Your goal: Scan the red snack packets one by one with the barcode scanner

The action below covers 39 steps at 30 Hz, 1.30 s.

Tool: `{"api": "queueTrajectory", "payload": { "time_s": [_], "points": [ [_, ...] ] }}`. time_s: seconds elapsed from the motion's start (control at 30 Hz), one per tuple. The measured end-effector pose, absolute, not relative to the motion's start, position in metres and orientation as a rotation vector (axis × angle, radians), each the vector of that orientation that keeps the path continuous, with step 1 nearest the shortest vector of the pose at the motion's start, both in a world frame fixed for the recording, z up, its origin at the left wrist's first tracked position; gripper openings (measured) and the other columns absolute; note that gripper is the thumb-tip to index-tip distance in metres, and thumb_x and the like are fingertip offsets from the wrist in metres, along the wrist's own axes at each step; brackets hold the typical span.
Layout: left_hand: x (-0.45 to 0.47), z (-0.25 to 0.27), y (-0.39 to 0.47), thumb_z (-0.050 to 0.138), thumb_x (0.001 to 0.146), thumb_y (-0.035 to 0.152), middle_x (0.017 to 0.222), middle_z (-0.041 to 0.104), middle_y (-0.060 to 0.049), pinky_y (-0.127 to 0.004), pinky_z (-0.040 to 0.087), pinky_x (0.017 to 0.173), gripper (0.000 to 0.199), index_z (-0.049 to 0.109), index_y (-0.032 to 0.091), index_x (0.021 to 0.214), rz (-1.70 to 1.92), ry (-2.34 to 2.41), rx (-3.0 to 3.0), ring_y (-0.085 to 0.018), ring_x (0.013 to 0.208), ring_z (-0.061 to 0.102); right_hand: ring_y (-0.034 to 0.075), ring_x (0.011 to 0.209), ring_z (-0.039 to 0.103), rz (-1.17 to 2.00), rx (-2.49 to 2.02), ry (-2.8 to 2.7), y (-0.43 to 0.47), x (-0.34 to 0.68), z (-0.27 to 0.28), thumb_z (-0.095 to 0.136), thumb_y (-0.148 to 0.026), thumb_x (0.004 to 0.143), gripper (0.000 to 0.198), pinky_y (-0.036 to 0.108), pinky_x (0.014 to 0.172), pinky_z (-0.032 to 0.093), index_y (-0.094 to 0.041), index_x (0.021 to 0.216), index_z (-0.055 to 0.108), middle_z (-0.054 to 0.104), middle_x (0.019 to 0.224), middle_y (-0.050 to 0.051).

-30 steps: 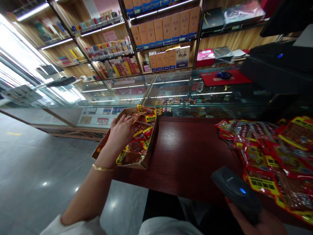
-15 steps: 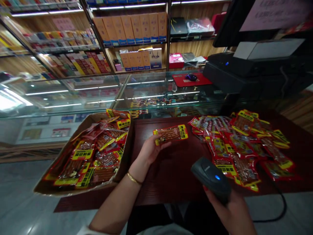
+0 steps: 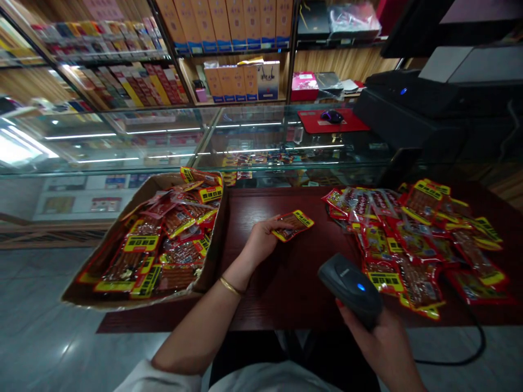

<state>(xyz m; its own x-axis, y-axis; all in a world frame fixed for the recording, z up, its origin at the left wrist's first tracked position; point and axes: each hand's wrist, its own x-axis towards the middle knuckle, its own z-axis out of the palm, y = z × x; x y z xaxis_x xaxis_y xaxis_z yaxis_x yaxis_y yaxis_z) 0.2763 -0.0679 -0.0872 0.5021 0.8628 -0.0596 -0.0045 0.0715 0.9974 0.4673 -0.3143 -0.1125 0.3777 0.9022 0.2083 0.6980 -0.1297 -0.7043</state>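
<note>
Nearest me, my right hand (image 3: 384, 343) is wrapped around a black barcode scanner (image 3: 350, 287); the wrist runs off the bottom edge and I can't see its fingertips behind the handle. My left hand (image 3: 261, 242), a gold bangle (image 3: 231, 286) on its wrist, pinches one red-and-yellow snack packet (image 3: 293, 225) by its near end, held just above the dark wood counter (image 3: 286, 272). The print on the packet is too small for me to read. To the left, an open cardboard box (image 3: 212, 256) is full of similar packets, overhanging the counter's edge. On the right lies a loose heap of packets (image 3: 412, 239). Beyond are a glass display case (image 3: 245, 141), a black till (image 3: 429, 103) and stocked shelves (image 3: 229, 32).
</note>
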Motion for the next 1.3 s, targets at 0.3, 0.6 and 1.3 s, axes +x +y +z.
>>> {"api": "queueTrajectory", "payload": {
  "time_s": [0.3,0.6,1.3],
  "points": [
    [0.266,-0.070,-0.065,0.076,0.074,0.022,0.103,0.079,-0.008,-0.029,0.056,0.077,0.045,0.079,0.015,0.119,0.406,0.900,1.480,-0.020,0.085,0.073,0.030,0.083,0.082,0.368,-1.915,-1.301,-0.312,0.463,-0.099,0.067,-0.052,0.090,0.033,0.032,0.077,0.065,-0.023,0.096,0.081,0.085,0.089,0.008],
    [0.273,-0.083,-0.061,0.065,0.076,0.011,0.114,0.080,-0.007,-0.033,0.056,0.095,0.039,0.081,0.017,0.111,0.600,0.885,1.488,-0.023,0.104,0.073,0.030,0.083,0.083,0.412,-1.918,-1.324,-0.311,0.464,-0.097,0.066,-0.052,0.091,0.035,0.032,0.077,0.066,-0.023,0.100,0.082,0.085,0.091,0.008],
    [0.277,-0.078,-0.058,0.060,0.061,0.005,0.095,0.082,-0.006,-0.034,0.059,0.083,0.043,0.082,0.016,0.097,0.617,0.962,1.076,-0.021,0.083,0.075,0.031,0.088,0.083,0.425,-1.934,-1.439,-0.317,0.462,-0.084,0.062,-0.049,0.093,0.033,0.033,0.077,0.067,-0.022,0.098,0.081,0.085,0.095,0.010]
  ]
}}
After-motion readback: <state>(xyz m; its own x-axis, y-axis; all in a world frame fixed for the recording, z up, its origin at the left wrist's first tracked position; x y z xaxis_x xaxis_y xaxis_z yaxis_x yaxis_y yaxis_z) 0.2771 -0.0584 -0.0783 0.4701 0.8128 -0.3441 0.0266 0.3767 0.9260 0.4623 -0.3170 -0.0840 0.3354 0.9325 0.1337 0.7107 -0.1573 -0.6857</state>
